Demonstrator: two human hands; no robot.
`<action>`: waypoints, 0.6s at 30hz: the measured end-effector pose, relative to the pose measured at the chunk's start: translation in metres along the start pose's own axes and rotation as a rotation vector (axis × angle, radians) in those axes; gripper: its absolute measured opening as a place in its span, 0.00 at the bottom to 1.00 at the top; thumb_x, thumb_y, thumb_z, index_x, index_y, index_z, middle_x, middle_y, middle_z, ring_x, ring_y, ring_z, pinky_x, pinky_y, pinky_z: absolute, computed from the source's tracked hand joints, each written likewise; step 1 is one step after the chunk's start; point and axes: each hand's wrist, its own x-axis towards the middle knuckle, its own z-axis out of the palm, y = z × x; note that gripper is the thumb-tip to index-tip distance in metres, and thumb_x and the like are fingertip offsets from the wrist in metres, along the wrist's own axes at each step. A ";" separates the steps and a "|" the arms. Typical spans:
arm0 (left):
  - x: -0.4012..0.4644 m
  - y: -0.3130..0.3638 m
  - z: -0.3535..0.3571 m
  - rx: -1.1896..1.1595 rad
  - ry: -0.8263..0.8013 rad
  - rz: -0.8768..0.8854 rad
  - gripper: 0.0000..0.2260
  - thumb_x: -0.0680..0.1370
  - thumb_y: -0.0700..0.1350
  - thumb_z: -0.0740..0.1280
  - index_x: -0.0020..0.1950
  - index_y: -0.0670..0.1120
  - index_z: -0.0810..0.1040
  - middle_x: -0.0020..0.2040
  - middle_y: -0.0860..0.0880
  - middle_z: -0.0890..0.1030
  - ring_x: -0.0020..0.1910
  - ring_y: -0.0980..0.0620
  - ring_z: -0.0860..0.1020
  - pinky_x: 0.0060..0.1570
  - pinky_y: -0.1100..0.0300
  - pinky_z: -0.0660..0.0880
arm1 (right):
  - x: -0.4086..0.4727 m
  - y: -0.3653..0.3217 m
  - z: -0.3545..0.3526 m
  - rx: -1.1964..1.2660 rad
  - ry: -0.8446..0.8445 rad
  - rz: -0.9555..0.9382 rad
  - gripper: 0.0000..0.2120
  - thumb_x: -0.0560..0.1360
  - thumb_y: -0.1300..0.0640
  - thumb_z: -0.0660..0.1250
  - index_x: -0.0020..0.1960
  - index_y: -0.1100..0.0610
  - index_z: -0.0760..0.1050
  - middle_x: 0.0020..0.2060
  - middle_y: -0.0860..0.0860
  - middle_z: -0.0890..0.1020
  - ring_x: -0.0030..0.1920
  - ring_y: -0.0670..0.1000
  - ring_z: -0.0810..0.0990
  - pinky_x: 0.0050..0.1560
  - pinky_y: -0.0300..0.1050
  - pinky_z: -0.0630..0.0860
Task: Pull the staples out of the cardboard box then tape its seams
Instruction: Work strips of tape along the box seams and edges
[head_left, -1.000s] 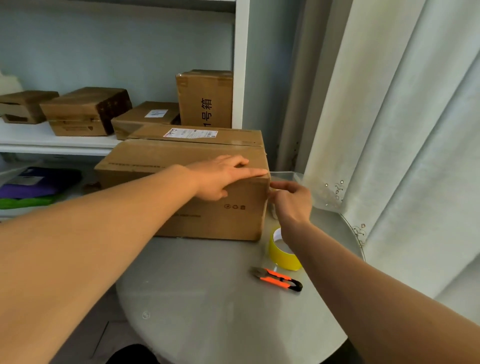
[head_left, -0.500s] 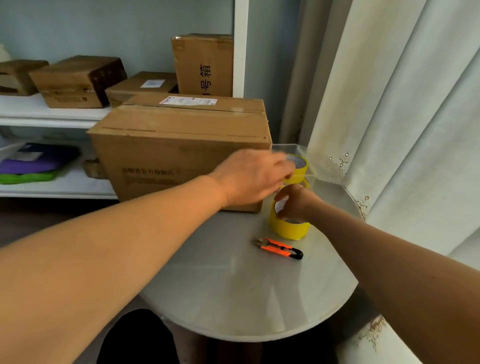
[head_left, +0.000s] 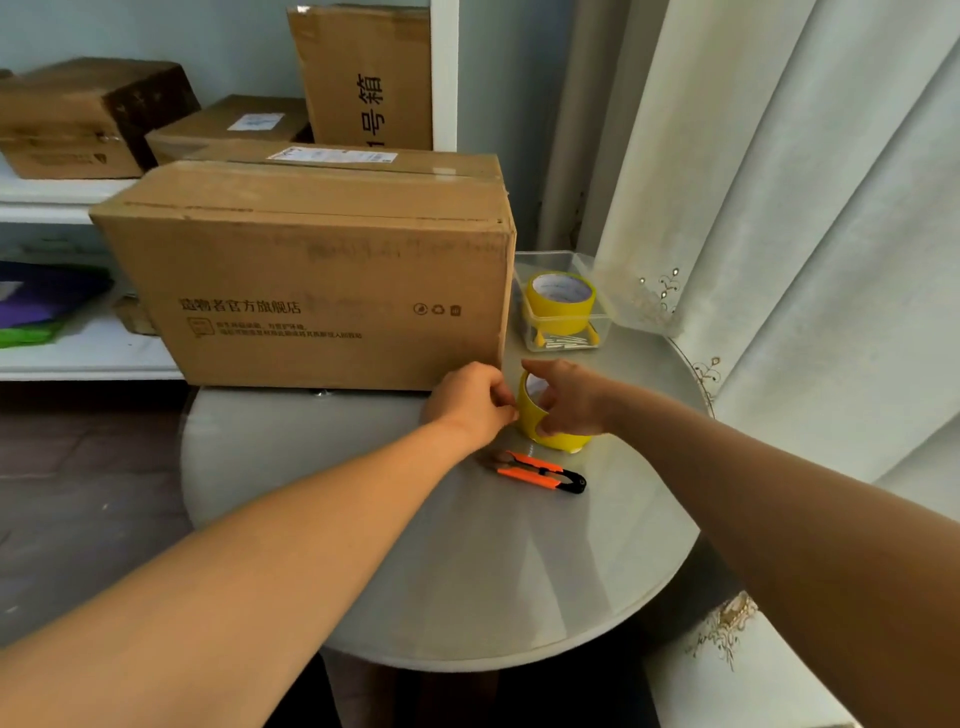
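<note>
The right hand (head_left: 569, 400) is gripping the yellow tape roll (head_left: 545, 421) just right of the cardboard box (head_left: 311, 280), while the left hand (head_left: 470, 402), having left the box top, is pinching at the roll's edge, so taping is probably starting.

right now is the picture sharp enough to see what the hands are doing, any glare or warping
Head view: light is dim and warm; soft sheen on the round table; wide-angle bending bows the curtain and forearms. The left hand and right hand are fairly sharp at the yellow tape roll; the box print is soft.
</note>
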 end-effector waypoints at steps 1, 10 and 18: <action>-0.001 0.001 -0.001 0.013 -0.004 0.018 0.09 0.73 0.45 0.72 0.35 0.52 0.75 0.38 0.53 0.78 0.46 0.48 0.78 0.46 0.54 0.76 | 0.001 0.001 -0.001 -0.034 0.006 -0.002 0.44 0.72 0.60 0.72 0.78 0.54 0.48 0.73 0.54 0.66 0.71 0.56 0.67 0.69 0.50 0.66; -0.010 -0.002 -0.018 0.170 -0.011 0.109 0.10 0.73 0.44 0.72 0.34 0.52 0.74 0.36 0.54 0.76 0.44 0.48 0.78 0.43 0.56 0.75 | 0.003 -0.011 0.002 -0.301 0.075 0.041 0.39 0.78 0.50 0.65 0.78 0.58 0.47 0.74 0.56 0.63 0.72 0.59 0.64 0.68 0.53 0.66; -0.015 -0.004 -0.029 0.231 -0.026 0.133 0.08 0.74 0.45 0.70 0.36 0.51 0.74 0.38 0.55 0.75 0.46 0.49 0.77 0.42 0.58 0.73 | 0.003 -0.017 0.008 -0.396 -0.023 0.069 0.44 0.78 0.57 0.65 0.77 0.61 0.34 0.71 0.60 0.68 0.68 0.60 0.69 0.65 0.50 0.68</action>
